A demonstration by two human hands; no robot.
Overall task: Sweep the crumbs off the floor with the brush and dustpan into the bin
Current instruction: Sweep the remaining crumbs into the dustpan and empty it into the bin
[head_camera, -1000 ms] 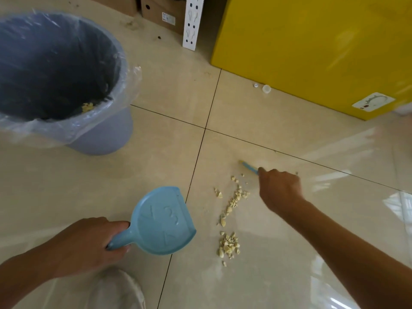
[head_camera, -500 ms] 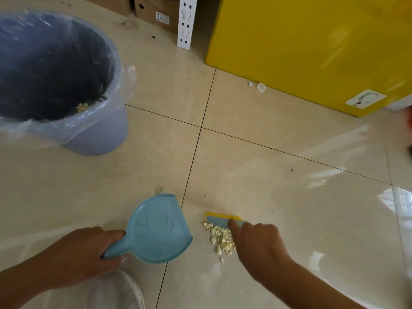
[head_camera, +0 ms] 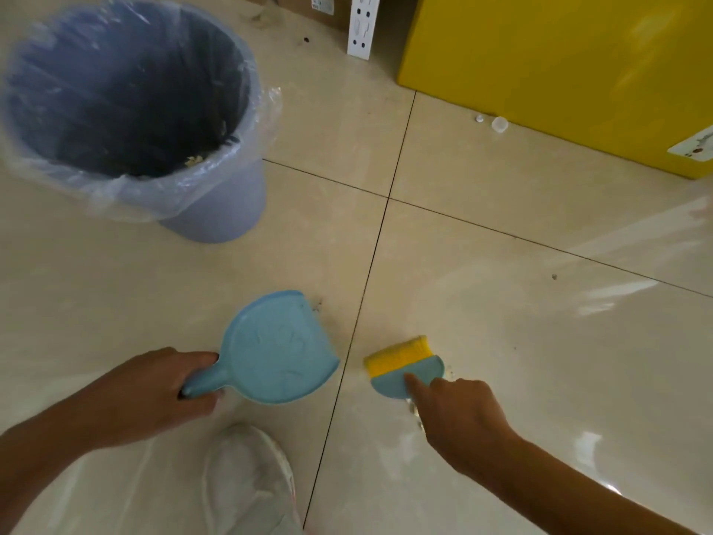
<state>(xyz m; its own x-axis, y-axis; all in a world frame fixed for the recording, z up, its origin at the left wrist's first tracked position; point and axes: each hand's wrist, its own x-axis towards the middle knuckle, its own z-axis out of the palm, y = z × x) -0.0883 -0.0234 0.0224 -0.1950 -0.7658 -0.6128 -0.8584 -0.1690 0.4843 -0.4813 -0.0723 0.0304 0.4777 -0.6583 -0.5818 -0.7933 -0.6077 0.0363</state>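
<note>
My left hand grips the handle of a light blue dustpan, which sits low over the beige tile floor with its flat lip facing right. My right hand holds a small blue brush with yellow bristles, just right of the dustpan's lip, with a floor joint between them. The brush and hand hide most of the crumbs; a few bits show beside my right hand. A grey-blue bin lined with a clear plastic bag stands at the upper left, with some crumbs inside.
A large yellow box stands at the upper right with two small white caps on the floor before it. A white perforated strip and cardboard boxes lean at the back. My white shoe is at the bottom centre.
My right hand swept the brush from the far side toward me, gathering the scattered crumbs into a pile that is now hidden under brush and hand. The dustpan stayed roughly in place.
</note>
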